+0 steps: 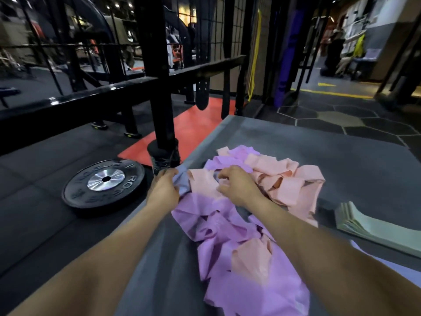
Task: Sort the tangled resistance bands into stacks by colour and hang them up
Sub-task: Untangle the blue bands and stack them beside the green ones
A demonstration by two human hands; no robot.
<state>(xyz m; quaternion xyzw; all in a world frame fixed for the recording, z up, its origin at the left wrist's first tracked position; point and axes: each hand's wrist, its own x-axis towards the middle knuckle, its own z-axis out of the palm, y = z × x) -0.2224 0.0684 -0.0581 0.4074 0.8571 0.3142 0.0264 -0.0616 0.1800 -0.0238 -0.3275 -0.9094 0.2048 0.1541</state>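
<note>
Grey surface: matte, flat, carrying everything sorted.
Bands: thin, soft, crumpled flat strips, tangled in one heap mid-surface; too knotted to count.
Colours in heap: three, namely purple bands, peach bands, one blue-grey band.
Pale green stack: one, neatly folded, flat layers, at the surface's right edge, apart from the heap.
Left hand: fingers curled, pinching the blue-grey band at the heap's left edge.
Right hand: fingers bent, tips digging into peach folds; whether it grips any is unclear.
Plate: one, round, black rubber, shiny steel hub, flat on the floor.
</note>
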